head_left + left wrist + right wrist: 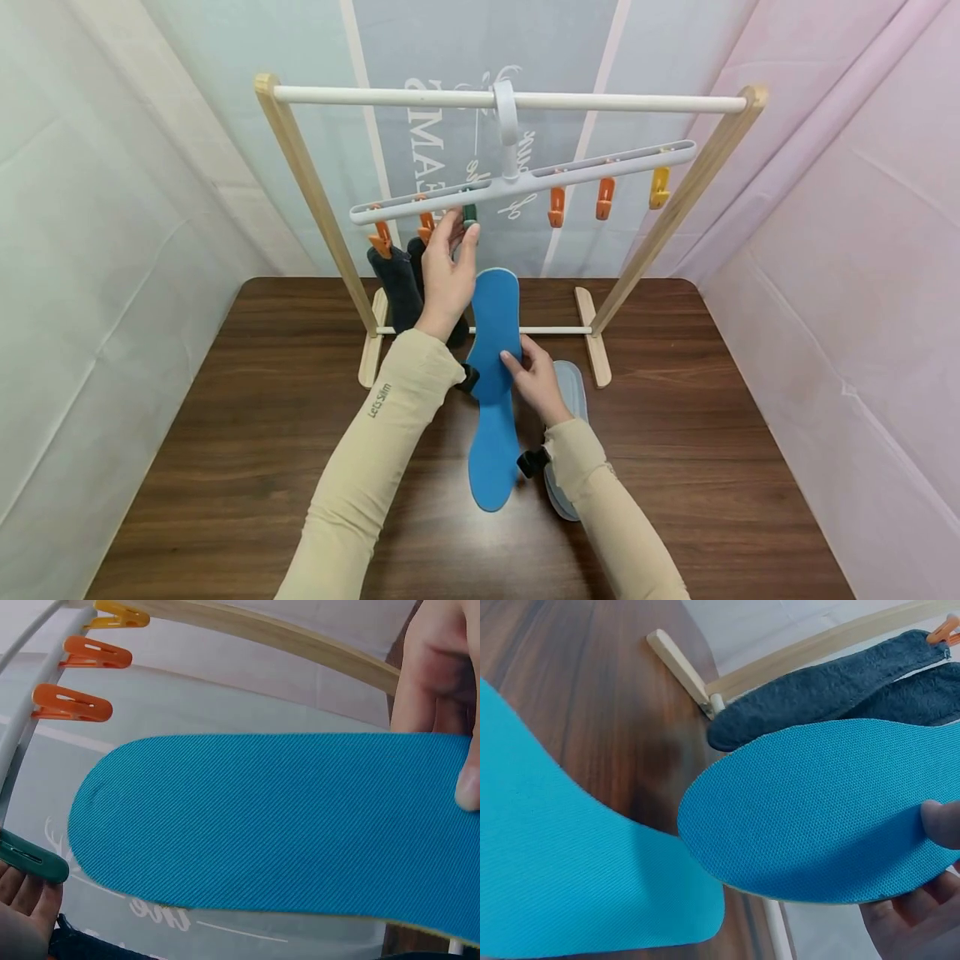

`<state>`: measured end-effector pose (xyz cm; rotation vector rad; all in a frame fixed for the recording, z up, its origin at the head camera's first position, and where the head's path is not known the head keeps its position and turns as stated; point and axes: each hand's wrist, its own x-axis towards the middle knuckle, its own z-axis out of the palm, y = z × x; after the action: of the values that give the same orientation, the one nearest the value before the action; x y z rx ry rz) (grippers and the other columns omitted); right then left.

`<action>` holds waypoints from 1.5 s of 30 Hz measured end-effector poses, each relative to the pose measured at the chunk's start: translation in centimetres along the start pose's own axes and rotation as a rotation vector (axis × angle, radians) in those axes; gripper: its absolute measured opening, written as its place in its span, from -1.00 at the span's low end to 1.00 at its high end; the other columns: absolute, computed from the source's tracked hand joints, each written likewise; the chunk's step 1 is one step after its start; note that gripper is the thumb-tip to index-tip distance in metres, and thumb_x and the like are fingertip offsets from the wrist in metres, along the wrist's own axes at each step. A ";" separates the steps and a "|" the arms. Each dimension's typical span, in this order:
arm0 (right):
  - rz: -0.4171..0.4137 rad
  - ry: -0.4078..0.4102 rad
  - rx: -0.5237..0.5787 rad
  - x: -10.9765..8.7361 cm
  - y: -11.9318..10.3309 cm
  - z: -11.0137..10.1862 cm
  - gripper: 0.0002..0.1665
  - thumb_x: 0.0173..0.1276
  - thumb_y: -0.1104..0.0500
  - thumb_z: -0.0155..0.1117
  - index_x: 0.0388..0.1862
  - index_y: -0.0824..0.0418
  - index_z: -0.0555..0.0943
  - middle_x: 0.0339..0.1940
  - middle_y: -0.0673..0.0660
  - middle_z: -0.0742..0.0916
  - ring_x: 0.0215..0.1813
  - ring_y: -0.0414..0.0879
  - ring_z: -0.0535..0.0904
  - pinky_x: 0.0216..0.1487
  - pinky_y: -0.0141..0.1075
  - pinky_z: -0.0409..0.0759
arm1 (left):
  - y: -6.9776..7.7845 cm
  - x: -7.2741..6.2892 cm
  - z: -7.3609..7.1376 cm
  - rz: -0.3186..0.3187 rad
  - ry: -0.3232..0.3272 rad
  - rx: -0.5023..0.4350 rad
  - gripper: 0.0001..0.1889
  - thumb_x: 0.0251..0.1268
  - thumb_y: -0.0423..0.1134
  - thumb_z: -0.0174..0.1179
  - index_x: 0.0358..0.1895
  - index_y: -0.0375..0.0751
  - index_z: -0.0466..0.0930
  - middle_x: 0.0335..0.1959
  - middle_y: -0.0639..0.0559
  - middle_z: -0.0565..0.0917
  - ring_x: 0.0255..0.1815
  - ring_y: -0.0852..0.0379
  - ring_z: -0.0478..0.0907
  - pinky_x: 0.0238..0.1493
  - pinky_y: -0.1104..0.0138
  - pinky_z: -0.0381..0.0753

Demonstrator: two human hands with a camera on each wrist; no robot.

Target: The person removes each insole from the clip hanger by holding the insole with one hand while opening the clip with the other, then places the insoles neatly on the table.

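Note:
My left hand (450,271) pinches a green clothes peg (469,212) on the grey hanger bar (450,200), near its centre. In the left wrist view the green peg (34,857) stands just off the rounded end of a blue insole (262,817). My right hand (538,379) holds that insole (497,304) upright by its edge, thumb on the blue face. A second blue insole (492,467) lies below it on the table. Two dark fuzzy insoles (817,690) hang at the hanger's left; the left hand partly hides one in the head view.
The hanger hooks over a white rod on a wooden frame (311,192). Orange pegs (557,207) and a yellow peg (659,188) hang along the right half. Grey insoles (572,392) lie on the brown table (675,433), partly under the right forearm. Pale curtains stand around.

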<state>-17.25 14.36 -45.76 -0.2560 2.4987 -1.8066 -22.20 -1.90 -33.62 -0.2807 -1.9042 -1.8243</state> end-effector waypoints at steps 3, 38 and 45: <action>-0.012 -0.020 -0.009 -0.8 -1.0 -0.3 -0.66 0.45 0.32 0.08 0.16 0.41 0.48 0.10 0.41 0.60 0.14 0.25 0.55 0.19 -0.08 0.54 | -0.1 -0.1 -0.1 0.012 -0.035 0.007 -0.51 0.52 -0.30 -0.08 0.40 -0.43 0.16 0.33 -0.33 0.33 0.38 -0.11 0.30 0.37 0.48 0.27; 0.177 -0.116 0.033 -4.8 3.9 -1.6 -0.56 0.40 0.21 0.20 0.20 0.39 0.49 -0.04 0.38 0.69 -0.05 0.06 0.70 0.00 -0.15 0.67 | 0.4 -0.3 -0.6 0.066 -0.087 0.130 -0.53 0.53 -0.24 -0.09 0.38 -0.41 0.18 0.22 -0.30 0.39 0.25 -0.10 0.39 0.28 0.41 0.39; 0.202 -0.132 0.040 -5.3 4.2 -1.5 -0.58 0.39 0.21 0.21 0.17 0.39 0.50 -0.08 0.35 0.71 -0.08 0.03 0.71 -0.04 -0.21 0.67 | 0.7 -0.7 -0.7 0.045 -0.082 0.148 -0.50 0.54 -0.23 -0.10 0.40 -0.42 0.14 0.30 -0.31 0.34 0.32 -0.10 0.35 0.32 0.47 0.34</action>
<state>-12.70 17.90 -49.53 -0.1124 2.3042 -1.7007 -21.12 -2.43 -33.39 -0.3488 -2.0600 -1.6563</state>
